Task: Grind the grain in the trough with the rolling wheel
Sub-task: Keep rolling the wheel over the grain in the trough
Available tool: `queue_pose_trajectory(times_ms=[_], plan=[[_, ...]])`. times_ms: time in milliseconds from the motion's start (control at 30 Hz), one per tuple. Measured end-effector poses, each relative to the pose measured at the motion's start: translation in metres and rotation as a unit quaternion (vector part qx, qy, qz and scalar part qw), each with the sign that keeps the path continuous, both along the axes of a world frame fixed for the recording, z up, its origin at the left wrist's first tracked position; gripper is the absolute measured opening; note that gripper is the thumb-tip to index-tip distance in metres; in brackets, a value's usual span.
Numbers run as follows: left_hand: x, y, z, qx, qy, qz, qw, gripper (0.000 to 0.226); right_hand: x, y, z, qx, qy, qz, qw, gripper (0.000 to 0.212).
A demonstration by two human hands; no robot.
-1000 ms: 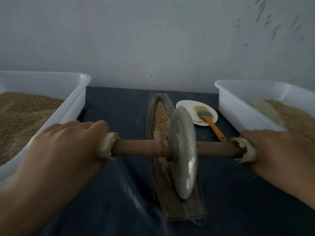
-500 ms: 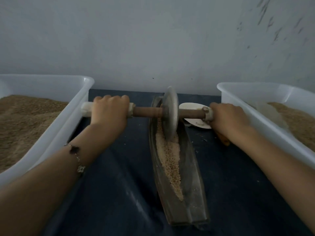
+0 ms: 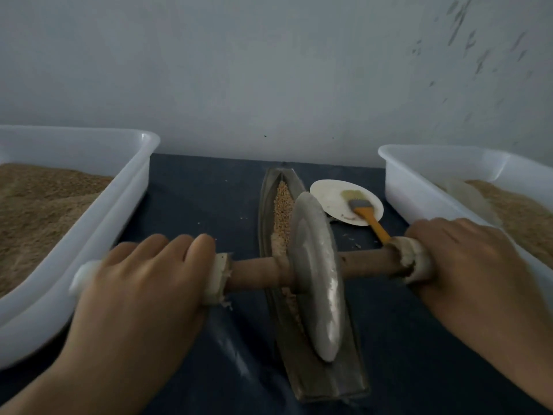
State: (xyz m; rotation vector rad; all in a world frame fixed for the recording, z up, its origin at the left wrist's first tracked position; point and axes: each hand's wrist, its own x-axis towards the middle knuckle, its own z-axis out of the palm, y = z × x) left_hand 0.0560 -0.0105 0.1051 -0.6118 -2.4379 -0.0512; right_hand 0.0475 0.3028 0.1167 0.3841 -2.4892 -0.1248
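A narrow boat-shaped metal trough (image 3: 329,381) lies lengthwise on the dark cloth, with pale grain (image 3: 282,202) showing in its far half. A grey metal rolling wheel (image 3: 318,274) stands upright in the near half of the trough, on a brown wooden axle (image 3: 254,272) that crosses it. My left hand (image 3: 143,283) grips the white-wrapped left end of the axle. My right hand (image 3: 466,262) grips the wrapped right end. The grain under and behind the wheel is hidden.
A white tub (image 3: 98,223) of brown grain stands at the left, and a second white tub (image 3: 419,190) at the right. Beyond the axle, a small white dish (image 3: 332,196) holds a yellow-handled brush (image 3: 369,217). A pale wall closes off the back.
The wheel rolled from the near end to the far end of the trough and has come back to the near half. Both hands kept their grip throughout.
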Motion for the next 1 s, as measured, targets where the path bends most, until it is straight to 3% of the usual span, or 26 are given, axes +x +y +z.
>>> queue_pose_trajectory(times_ms=[267,400,533,667,800,867,933,1000], plan=[[-0.068,0.011,-0.012,0.002,-0.035,0.085,0.996,0.044,-0.058,-0.009,-0.015,-0.014,0.023,-0.033,0.999,0.032],[-0.113,0.019,-0.005,-0.009,-0.075,0.186,0.98,0.029,-0.113,-0.021,-0.013,-0.013,-0.003,-0.094,0.995,0.019],[-0.124,0.03,0.004,-0.026,-0.057,0.21,0.976,0.027,-0.133,-0.023,-0.015,-0.022,-0.018,-0.131,0.991,0.013],[-0.101,0.03,0.008,-0.074,-0.057,0.191,0.977,0.031,-0.102,-0.014,-0.019,-0.035,-0.032,-0.096,0.994,0.012],[-0.051,0.022,0.013,-0.061,-0.067,0.122,0.988,0.041,-0.043,-0.008,-0.017,-0.042,-0.032,-0.061,0.997,0.033],[-0.023,0.017,0.018,-0.054,-0.052,0.061,0.995,0.052,-0.02,-0.004,-0.012,-0.025,-0.087,-0.077,0.993,0.04],[-0.007,0.009,0.018,-0.029,-0.029,0.02,0.999,0.051,-0.009,-0.001,-0.007,0.026,-0.149,-0.139,0.979,0.037],[-0.004,0.003,0.018,-0.045,-0.039,0.017,0.998,0.047,-0.004,0.001,-0.004,0.05,-0.153,-0.15,0.975,0.038]])
